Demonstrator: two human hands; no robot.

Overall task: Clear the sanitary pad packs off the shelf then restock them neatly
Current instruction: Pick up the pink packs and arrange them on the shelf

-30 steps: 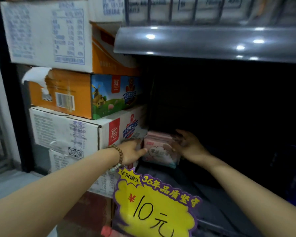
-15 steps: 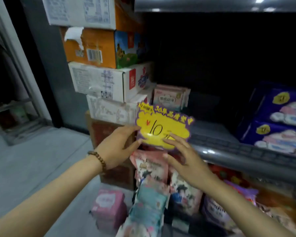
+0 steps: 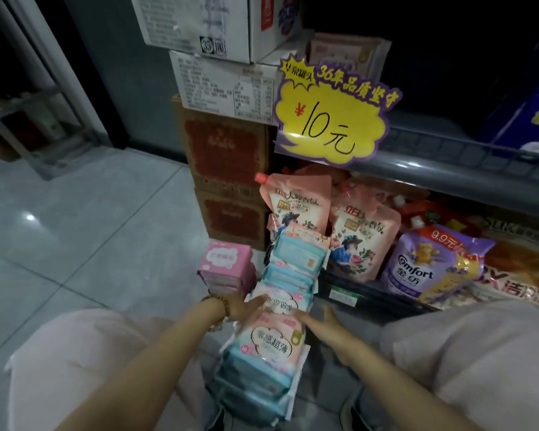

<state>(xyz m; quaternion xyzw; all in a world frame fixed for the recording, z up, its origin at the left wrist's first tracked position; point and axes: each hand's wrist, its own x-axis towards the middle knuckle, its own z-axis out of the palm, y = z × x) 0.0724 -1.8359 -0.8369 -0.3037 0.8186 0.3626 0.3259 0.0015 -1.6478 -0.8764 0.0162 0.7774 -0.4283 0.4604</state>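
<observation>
Sanitary pad packs (image 3: 271, 340) piled in a row on the floor (image 3: 91, 244), left grip (image 3: 246, 306) and right grip (image 3: 321, 325) both released alongside, liable to slide apart if nudged unevenly.

Yellow price sign (image 3: 333, 116) high above the grip, brown cartons (image 3: 227, 157) up-left, pink pouches (image 3: 296, 203) just beyond, purple bag (image 3: 423, 262), softener perhaps, beyond-right, floor tiles (image 3: 75, 228) left.
</observation>
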